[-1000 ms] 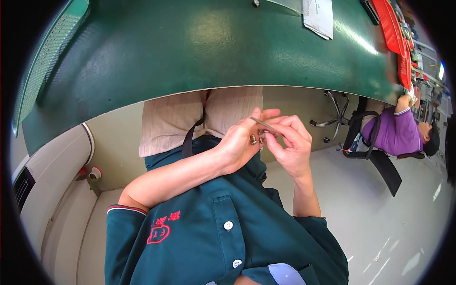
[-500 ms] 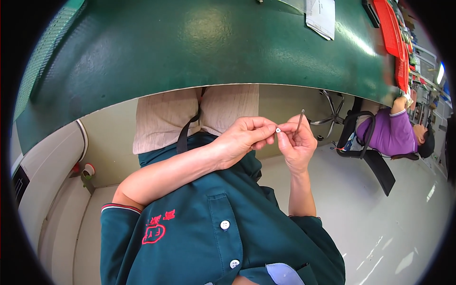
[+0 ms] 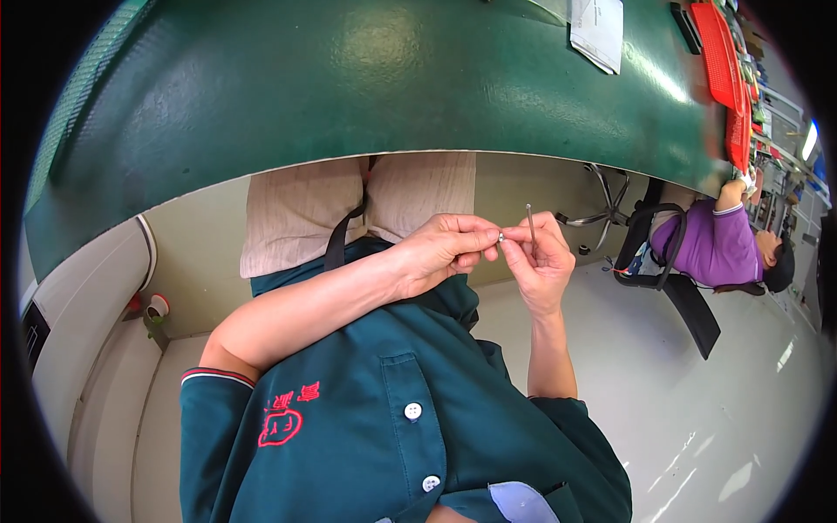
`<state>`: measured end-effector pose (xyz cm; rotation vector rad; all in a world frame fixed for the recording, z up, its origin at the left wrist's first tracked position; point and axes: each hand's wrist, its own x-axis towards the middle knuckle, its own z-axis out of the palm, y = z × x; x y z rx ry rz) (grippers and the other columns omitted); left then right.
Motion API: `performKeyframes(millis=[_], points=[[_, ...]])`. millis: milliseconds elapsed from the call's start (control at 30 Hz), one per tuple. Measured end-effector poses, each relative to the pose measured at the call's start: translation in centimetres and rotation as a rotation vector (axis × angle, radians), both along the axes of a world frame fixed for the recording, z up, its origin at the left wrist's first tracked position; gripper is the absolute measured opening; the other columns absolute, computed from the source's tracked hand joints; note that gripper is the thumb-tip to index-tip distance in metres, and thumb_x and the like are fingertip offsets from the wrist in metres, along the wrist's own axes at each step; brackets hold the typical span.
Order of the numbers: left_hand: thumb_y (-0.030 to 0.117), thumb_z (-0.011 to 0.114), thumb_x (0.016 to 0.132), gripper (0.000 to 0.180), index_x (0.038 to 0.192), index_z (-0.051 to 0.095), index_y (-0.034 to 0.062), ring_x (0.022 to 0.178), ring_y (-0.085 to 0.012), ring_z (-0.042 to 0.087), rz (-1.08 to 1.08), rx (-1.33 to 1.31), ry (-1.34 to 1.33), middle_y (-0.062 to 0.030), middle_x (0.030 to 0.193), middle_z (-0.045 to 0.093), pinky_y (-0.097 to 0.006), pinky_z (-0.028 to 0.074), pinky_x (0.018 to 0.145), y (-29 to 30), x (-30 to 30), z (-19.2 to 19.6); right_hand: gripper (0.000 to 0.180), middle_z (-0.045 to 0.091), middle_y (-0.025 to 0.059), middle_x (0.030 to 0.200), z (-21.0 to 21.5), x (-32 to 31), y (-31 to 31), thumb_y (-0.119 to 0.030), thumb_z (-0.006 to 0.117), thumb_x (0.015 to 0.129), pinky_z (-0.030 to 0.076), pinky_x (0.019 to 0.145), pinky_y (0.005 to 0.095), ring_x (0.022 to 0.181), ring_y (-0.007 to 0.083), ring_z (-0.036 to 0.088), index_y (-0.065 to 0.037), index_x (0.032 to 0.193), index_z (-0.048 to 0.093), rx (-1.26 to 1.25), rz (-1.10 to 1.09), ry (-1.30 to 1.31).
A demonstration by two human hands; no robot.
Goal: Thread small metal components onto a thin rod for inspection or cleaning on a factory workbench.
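Above my lap, near the table's front edge, my two hands meet fingertip to fingertip. Between them is a tiny whitish, shiny part [image 3: 500, 236], mostly covered by the fingers. My left hand [image 3: 440, 253] is closed, its thumb and forefinger pinching that part from the left. My right hand [image 3: 542, 261] is closed too, with thumb and forefinger at the part's other side. A thin metal rod [image 3: 530, 220] stands up out of the right hand, held among its fingers; its lower end is hidden.
The green tabletop [image 3: 288, 96] spans the far side, with white papers [image 3: 596, 35] on it. A green perforated basket [image 3: 74, 113] stands at far left, red baskets [image 3: 718, 57] at far right. A co-worker in purple [image 3: 715, 240] sits to the right on a black chair [image 3: 645, 248].
Both hands have shifted slightly left together. The rod has gone from leaning right to nearly upright, and the tiny part has turned, its pale face with a dark centre showing less.
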<state>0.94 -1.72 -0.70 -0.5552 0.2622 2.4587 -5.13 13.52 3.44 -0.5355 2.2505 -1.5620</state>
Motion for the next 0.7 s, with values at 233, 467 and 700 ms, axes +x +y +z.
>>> performKeyframes(millis=[233,467,700], points=[[0.017,0.056,0.087,0.014,0.093,0.057,0.0045,0.056,-0.0037,0.036,-0.001,0.002,0.000,0.0000,0.075,0.055,-0.017,0.030,0.050,-0.2,0.0,-0.2,0.021,0.049,-0.0013,0.074,0.3,0.0,-0.2,0.009,0.065,0.067,0.024,0.042,0.0170,0.049,0.0005,0.031,-0.002,0.084,0.065,0.040,0.017,0.009],[0.016,0.056,0.086,0.012,0.091,0.057,0.0046,0.053,-0.0035,0.034,0.011,0.083,-0.029,0.0006,0.072,0.054,-0.017,0.030,0.049,-0.5,-0.1,0.1,0.017,0.050,-0.0010,0.074,0.7,-0.1,-0.6,0.008,0.066,0.066,0.023,0.042,0.0171,0.048,0.0006,0.031,-0.002,0.080,0.065,0.062,0.054,0.127],[0.013,0.052,0.088,0.012,0.093,0.056,0.0027,0.049,-0.0044,0.029,0.015,0.197,0.020,0.0042,0.060,0.040,-0.019,0.026,0.047,-1.4,-0.4,1.7,0.015,0.043,0.0042,0.066,2.5,-0.9,-0.2,-0.006,0.041,0.088,0.025,0.045,0.0191,0.053,0.0071,0.033,-0.002,0.073,0.045,-0.334,-0.161,-0.074]])
